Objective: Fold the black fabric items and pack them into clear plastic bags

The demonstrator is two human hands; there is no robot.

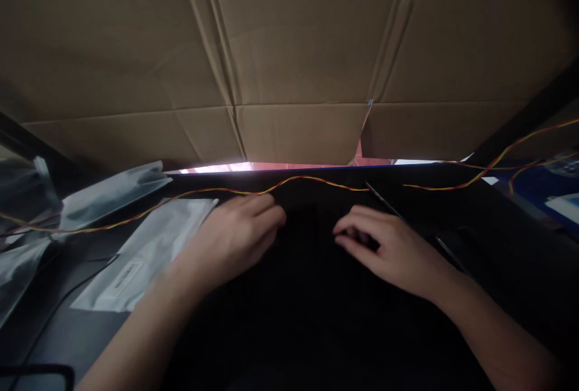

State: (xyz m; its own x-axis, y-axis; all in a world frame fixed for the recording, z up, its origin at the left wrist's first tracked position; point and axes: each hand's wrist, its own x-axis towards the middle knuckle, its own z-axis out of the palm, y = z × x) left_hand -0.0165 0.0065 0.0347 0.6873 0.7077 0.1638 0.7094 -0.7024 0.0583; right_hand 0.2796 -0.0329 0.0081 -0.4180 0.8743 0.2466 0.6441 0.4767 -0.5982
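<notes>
Two bare forearms come in low at the bottom, resting on the dark counter (307, 318), and both hands are out ahead, a gap between them. The left hand (235, 237) lies palm down, fingers loosely stretched, gripping nothing I can see. The right hand (393, 246) has its fingers curled under onto the black surface, and it is too dark there to tell whether they pinch anything. Just beyond the knuckles runs the twisted red-and-yellow wire (307, 180), snaking left to right along the far edge of the counter and humping up between the two hands. It passes just past the left fingertips, near them but not clearly touching. By its look it is light, thin and limp, likely to slide and kink, so a gentle pinch on the slack hump looks the safest hold. A thin dark rod (384, 201) slants just beside the right hand. Off to the left lie a flat silver pouch (149, 246) and more foil bags (113, 189), and a cardboard wall (298, 47) closes off the back.
</notes>
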